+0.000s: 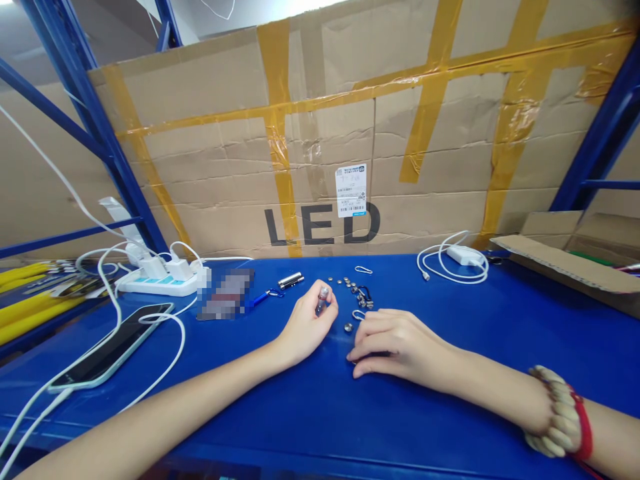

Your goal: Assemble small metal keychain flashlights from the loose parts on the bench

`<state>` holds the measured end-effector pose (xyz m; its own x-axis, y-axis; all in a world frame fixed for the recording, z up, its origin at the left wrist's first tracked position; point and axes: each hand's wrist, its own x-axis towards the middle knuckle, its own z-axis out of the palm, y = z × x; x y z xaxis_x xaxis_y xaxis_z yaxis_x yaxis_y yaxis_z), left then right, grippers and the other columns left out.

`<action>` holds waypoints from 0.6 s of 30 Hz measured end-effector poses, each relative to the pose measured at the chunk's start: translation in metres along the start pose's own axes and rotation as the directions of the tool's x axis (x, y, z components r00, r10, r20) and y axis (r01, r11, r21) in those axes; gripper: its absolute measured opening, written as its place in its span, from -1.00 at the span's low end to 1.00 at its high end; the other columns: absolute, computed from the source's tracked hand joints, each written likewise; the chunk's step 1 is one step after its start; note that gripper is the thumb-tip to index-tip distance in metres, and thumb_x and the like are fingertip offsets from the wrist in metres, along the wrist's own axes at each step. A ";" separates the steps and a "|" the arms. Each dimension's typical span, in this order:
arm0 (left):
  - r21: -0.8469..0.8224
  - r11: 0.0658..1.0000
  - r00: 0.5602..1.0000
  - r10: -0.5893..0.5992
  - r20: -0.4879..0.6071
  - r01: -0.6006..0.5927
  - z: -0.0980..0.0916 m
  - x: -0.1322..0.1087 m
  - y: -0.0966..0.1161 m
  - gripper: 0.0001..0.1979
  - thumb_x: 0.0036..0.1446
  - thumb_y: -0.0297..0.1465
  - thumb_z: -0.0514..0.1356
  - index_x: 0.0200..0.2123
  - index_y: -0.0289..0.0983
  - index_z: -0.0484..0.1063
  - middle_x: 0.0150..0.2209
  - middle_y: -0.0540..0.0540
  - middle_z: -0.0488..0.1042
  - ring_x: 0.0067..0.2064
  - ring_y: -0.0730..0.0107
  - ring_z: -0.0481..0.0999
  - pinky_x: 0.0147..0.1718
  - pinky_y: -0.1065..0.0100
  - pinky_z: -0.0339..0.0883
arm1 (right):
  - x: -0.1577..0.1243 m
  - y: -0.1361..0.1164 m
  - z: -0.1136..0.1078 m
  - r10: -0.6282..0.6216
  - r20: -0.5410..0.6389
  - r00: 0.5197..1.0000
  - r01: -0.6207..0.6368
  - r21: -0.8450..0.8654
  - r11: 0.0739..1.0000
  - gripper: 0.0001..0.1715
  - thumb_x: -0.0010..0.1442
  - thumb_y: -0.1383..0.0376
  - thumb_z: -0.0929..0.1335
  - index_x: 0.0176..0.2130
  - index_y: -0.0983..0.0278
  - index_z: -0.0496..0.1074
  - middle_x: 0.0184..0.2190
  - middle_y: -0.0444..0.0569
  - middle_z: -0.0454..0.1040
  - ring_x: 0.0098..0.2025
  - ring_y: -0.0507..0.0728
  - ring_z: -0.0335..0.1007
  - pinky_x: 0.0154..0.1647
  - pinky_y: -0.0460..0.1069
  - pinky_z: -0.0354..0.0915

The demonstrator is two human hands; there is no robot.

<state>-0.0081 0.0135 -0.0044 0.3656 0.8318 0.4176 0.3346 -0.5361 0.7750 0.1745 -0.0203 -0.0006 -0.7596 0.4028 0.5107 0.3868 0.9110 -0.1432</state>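
My left hand (311,319) is closed around a small silver metal cylinder (323,293), whose rounded end shows between thumb and fingers. To its right, my right hand (393,343) is low over the blue tabletop, fingers curled and tips close together. A sliver of something shows at those fingertips, too small to name. Just beside them lie a round metal cap (349,327) and a silver carabiner clip (358,314), partly covered by the hand. Several small metal parts (363,301) are scattered behind, with another silver clip (363,269) farther back.
Left of my hands lie a silver tube (291,280), a blue tube with a clip (265,297) and a blurred flat item (226,295). A phone (117,343), cables and a power strip (160,283) occupy the left. A charger (465,255) and cardboard box (565,267) stand right.
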 end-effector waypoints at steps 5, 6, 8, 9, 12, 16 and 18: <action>0.010 1.000 1.000 -0.015 -0.002 0.015 0.000 0.000 0.002 -0.91 0.08 -0.47 0.03 -0.46 -0.24 0.15 -0.44 0.06 0.26 -0.42 0.50 0.21 -0.38 0.47 0.13 | 0.001 0.001 0.000 0.067 0.033 0.997 -0.068 0.009 0.998 -0.76 0.10 0.13 0.37 -0.35 0.23 0.52 -0.43 -0.15 0.53 -0.36 0.00 0.42 -0.26 -0.10 0.22; 0.014 1.000 1.000 -0.018 -0.003 0.018 0.000 0.000 0.002 -0.91 0.08 -0.47 0.03 -0.46 -0.24 0.15 -0.44 0.06 0.26 -0.42 0.51 0.21 -0.38 0.47 0.12 | 0.001 0.001 0.000 0.091 0.035 0.995 -0.092 0.011 0.996 -0.77 0.07 0.13 0.38 -0.34 0.23 0.52 -0.44 -0.15 0.53 -0.37 0.00 0.42 -0.26 -0.10 0.22; 0.017 1.000 1.000 -0.021 -0.004 0.021 0.000 0.000 0.002 -0.91 0.08 -0.46 0.03 -0.46 -0.24 0.14 -0.44 0.06 0.27 -0.43 0.51 0.20 -0.39 0.47 0.12 | 0.000 0.002 0.001 0.133 0.031 0.991 -0.134 0.008 0.991 -0.75 0.03 0.12 0.41 -0.34 0.23 0.53 -0.45 -0.15 0.52 -0.37 0.01 0.42 -0.28 -0.11 0.23; 0.015 1.000 1.000 -0.021 -0.004 0.021 0.000 0.000 0.002 -0.90 0.09 -0.46 0.03 -0.46 -0.24 0.14 -0.44 0.06 0.27 -0.43 0.51 0.20 -0.39 0.47 0.12 | 0.000 0.002 0.001 0.147 0.029 0.989 -0.147 0.004 0.989 -0.75 0.02 0.11 0.42 -0.35 0.23 0.53 -0.46 -0.15 0.52 -0.37 0.01 0.41 -0.29 -0.11 0.23; 0.002 1.000 1.000 -0.009 0.001 0.009 0.000 0.000 0.001 -0.90 0.09 -0.47 0.03 -0.46 -0.24 0.14 -0.44 0.06 0.26 -0.42 0.51 0.22 -0.38 0.47 0.13 | -0.001 0.002 0.001 0.158 0.036 0.987 -0.158 0.009 0.987 -0.77 0.03 0.11 0.41 -0.38 0.21 0.54 -0.46 -0.15 0.51 -0.38 0.01 0.40 -0.31 -0.12 0.23; 0.002 1.000 1.000 0.007 0.004 -0.007 0.000 0.000 0.001 -0.89 0.09 -0.46 0.03 -0.47 -0.24 0.12 -0.44 0.06 0.26 -0.42 0.50 0.21 -0.38 0.46 0.13 | -0.001 0.000 0.000 0.155 0.046 0.987 -0.156 0.026 0.987 -0.76 0.08 0.11 0.38 -0.37 0.21 0.54 -0.46 -0.15 0.51 -0.38 0.00 0.40 -0.30 -0.12 0.24; 0.025 1.000 1.000 0.013 0.010 -0.013 0.000 0.000 0.002 -0.86 0.10 -0.44 0.02 -0.49 -0.25 0.11 -0.46 0.06 0.24 -0.43 0.50 0.19 -0.39 0.45 0.13 | 0.000 0.000 0.000 0.167 0.058 0.984 -0.169 0.017 0.986 -0.78 0.09 0.13 0.38 -0.36 0.22 0.53 -0.46 -0.14 0.51 -0.37 0.01 0.39 -0.31 -0.12 0.24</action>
<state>-0.0076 0.0119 -0.0026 0.3788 0.8235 0.4223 0.3512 -0.5501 0.7577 0.1748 -0.0205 -0.0009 -0.7131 0.5541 0.4295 0.5004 0.8314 -0.2416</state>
